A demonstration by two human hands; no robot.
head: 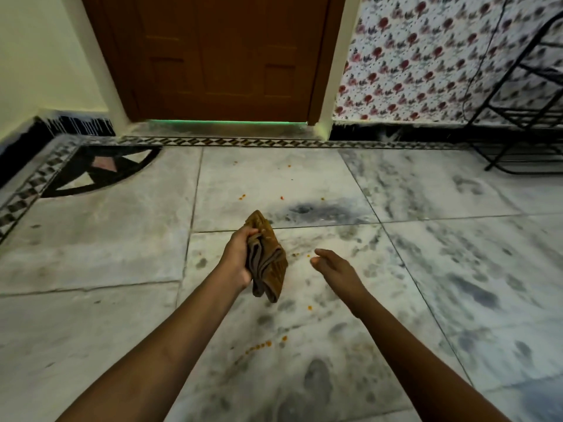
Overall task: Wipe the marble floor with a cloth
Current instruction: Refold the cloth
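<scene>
The left hand (236, 257) grips a bunched brown cloth (266, 260) held above the marble floor (441, 254); the right hand (333, 266) hangs relaxed, holding nothing. Risk: the wadded cloth may smear the orange crumbs (259, 347) rather than lift them.

Crumpled brown cloth (268, 257) hangs above grey-veined marble floor (426, 269) — orange-speckled.

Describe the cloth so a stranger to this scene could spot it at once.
Start at the brown door and come down the marble floor to the two hands. The cloth hangs bunched in the left hand, mustard-brown with grey folds; the right hand holds nothing.
</scene>
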